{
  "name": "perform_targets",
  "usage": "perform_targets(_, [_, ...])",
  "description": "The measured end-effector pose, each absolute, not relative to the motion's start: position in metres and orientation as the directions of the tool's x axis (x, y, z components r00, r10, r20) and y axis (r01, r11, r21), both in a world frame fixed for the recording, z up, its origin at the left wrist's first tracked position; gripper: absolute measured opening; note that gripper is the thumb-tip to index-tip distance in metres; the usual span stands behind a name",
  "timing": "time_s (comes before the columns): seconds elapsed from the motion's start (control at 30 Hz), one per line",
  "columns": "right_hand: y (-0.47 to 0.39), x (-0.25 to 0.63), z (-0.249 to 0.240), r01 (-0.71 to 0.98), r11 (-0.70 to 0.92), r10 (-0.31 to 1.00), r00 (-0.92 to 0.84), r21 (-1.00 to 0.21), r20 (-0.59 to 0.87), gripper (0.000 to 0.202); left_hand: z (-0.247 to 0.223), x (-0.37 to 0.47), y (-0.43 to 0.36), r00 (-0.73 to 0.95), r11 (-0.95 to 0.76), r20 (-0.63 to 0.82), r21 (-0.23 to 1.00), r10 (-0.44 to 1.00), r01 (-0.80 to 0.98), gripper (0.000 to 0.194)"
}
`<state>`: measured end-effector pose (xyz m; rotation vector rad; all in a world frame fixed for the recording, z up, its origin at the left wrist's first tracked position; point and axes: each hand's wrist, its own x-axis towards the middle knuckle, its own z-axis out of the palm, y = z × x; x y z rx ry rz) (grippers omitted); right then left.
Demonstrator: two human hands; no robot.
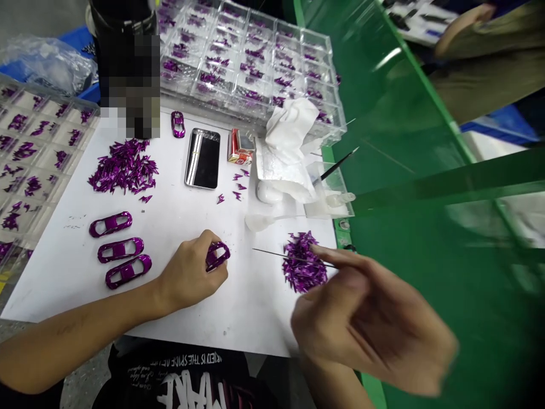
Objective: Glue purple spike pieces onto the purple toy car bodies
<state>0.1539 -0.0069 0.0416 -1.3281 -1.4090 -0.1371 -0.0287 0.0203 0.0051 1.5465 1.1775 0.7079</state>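
My left hand (193, 272) is closed around a purple toy car body (217, 256) just above the white work surface. In my right hand (370, 318), slightly blurred, a thin dark needle-like rod (268, 251) is pinched, its tip pointing left toward the car body. Below the rod lies a pile of small purple pointed parts (304, 275), partly covered by my fingers. Three more purple car bodies (121, 249) sit in a column to the left of my left hand.
Behind are a larger pile of purple parts (123, 167), a phone (203, 159), a small red box (240, 146), crumpled tissue (289, 147) and one car body (177, 124). Compartment trays (255, 68) stand at the back and left (38, 142). A green ledge (409, 227) and another person's sleeve (489, 68) are right.
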Motion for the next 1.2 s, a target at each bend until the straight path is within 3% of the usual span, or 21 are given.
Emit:
perform_targets(0.07, [0.003, 0.169, 0.058, 0.839, 0.333, 0.279, 0.349, -0.43, 0.895, 0.035, 0.005, -0.029, 0.019, 0.357, -0.03, -0.094, 0.945, 0.929, 0.326, 0.012])
perform_targets(0.13, [0.02, 0.192, 0.069, 0.879, 0.269, 0.113, 0.378, -0.394, 0.919, 0.026, 0.005, -0.029, 0.018, 0.361, -0.053, -0.073, 0.943, 0.93, 0.327, 0.012])
perform_targets(0.33, [0.067, 0.269, 0.059, 0.877, 0.061, 0.454, 0.401, -0.477, 0.796, 0.018, 0.005, -0.03, 0.013, 0.393, -0.079, -0.049, 0.95, 0.918, 0.303, 0.011])
perform_targets(0.63, [0.077, 0.283, 0.045, 0.869, -0.016, 0.572, 0.414, -0.495, 0.709, 0.028, 0.017, -0.032, 0.014, 0.453, -0.204, 0.143, 0.975, 0.88, 0.088, 0.017])
perform_targets(0.73, [0.045, 0.257, 0.057, 0.857, -0.022, 0.563, 0.436, -0.515, 0.702, 0.03, 0.018, -0.033, 0.015, 0.453, -0.112, 0.091, 0.993, 0.887, 0.021, 0.032])
perform_targets(0.83, [0.0, 0.215, 0.06, 0.79, -0.004, 0.637, 0.475, -0.613, 0.608, 0.022, 0.017, -0.034, 0.019, 0.437, 0.042, -0.007, 0.997, 0.9, -0.069, 0.029])
perform_targets(0.93, [-0.038, 0.169, 0.051, 0.697, 0.093, 0.926, 0.201, -0.711, 0.318, 0.017, 0.016, -0.035, 0.023, 0.466, 0.267, -0.139, 0.938, 0.874, -0.222, 0.026])
perform_targets(1.03, [-0.056, 0.137, 0.039, 0.506, 0.091, 0.989, 0.055, -0.858, 0.138, 0.034, 0.016, -0.035, 0.024, 0.552, 0.475, -0.244, 0.817, 0.798, -0.326, 0.03])
perform_targets(1.2, [-0.055, 0.132, 0.032, 0.421, 0.108, 0.983, 0.087, -0.9, 0.159, 0.032, 0.02, -0.032, 0.019, 0.554, 0.551, -0.296, 0.746, 0.778, -0.374, 0.039])
